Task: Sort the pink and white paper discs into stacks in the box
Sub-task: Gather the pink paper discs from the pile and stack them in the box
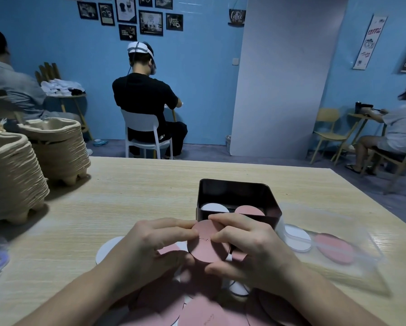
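Nearest you, loose pink and white paper discs litter the wooden surface. Above them, your left hand and right hand both pinch one round pink paper disc, its face tilted toward you, with no long axis. Just beyond is the black square box. Its pink stack lies far-right, closer to your right hand.

Single view: head cam, wide-angle, worn by the person, aimed fwd and down over the table. Close range: forearms enter from the bottom edge, and the fingers sit just below frame ctr. The box lies just beyond the fingers. Farther beyond, the FOV reaches across the room to the blue wall. Straight lines bend near the frame edges.
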### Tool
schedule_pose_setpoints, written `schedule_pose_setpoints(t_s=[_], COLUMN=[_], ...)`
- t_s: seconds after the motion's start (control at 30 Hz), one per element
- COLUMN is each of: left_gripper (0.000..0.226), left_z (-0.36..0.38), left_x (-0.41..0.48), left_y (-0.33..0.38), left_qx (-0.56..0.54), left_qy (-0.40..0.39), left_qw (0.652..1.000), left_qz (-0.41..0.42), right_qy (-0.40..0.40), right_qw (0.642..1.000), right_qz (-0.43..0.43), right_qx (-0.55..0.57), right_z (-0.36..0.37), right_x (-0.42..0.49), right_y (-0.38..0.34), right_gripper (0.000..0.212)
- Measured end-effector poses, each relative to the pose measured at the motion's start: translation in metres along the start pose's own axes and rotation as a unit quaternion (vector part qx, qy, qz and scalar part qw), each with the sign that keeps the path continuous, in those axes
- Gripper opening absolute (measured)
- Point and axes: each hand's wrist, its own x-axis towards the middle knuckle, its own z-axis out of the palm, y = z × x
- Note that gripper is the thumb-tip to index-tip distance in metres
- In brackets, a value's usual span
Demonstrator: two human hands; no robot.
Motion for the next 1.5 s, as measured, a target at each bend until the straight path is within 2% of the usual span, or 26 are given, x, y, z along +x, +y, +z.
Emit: schedule_pose_setpoints(t_s=[0.1, 0.33, 0.47, 0.67, 0.87, 1.03, 1.17, 1.27, 1.4, 1.5], left_gripper=[0.032, 0.022, 0.019, 0.026, 0.04, 0.04, 0.039, 0.041, 0.041, 0.041], left_z=[0.001, 0.004, 0.004, 0.003, -0.006, -0.003, 0.009, 0.011, 0.012, 0.012], left_x=[0.001, 0.002, 0.002, 0.007, 0.035, 0.05, 0.05, 0.045, 0.041, 0.041], left_y=[0.005, 0.008, 0.004, 0.003, 0.007, -0.001, -0.011, -0.012, -0.012, -0.012], left_qx=[-0.007, 0.036, 0.054, 0.085, 0.032, 0.09, 0.131, 0.142, 0.143, 0.14], left_qy=[0.0, -0.01, -0.037, -0.042, 0.007, 0.0, -0.049, -0.061, -0.066, -0.072], left_qw=[1.0, 0.999, 0.997, 0.995, 0.999, 0.996, 0.99, 0.988, 0.987, 0.987], left_qz=[0.0, 0.03, 0.035, 0.036, 0.036, 0.001, 0.001, -0.001, -0.008, -0.014], right_qy=[0.002, -0.035, -0.04, -0.039, -0.022, 0.014, -0.027, -0.064, -0.079, -0.09], right_qw=[1.0, 0.999, 0.995, 0.998, 0.998, 0.994, 0.981, 0.973, 0.965, 0.954], right_qz=[-0.005, -0.019, -0.041, -0.02, 0.039, 0.108, 0.189, 0.218, 0.239, 0.272], right_qx=[0.0, -0.034, -0.076, -0.05, 0.032, 0.027, -0.014, -0.03, -0.069, -0.091], right_z=[0.001, 0.002, 0.0, -0.003, -0.038, -0.07, -0.084, -0.083, -0.075, -0.074], right_x=[-0.001, -0.001, 0.002, 0.004, 0.014, 0.023, 0.03, 0.03, 0.025, 0.024], right_y=[0.001, 0.006, 0.003, 0.002, 0.006, 0.036, 0.064, 0.08, 0.089, 0.091], right_gripper=[0.041, 0.044, 0.039, 0.032, 0.032, 0.037, 0.04, 0.041, 0.071, 0.071])
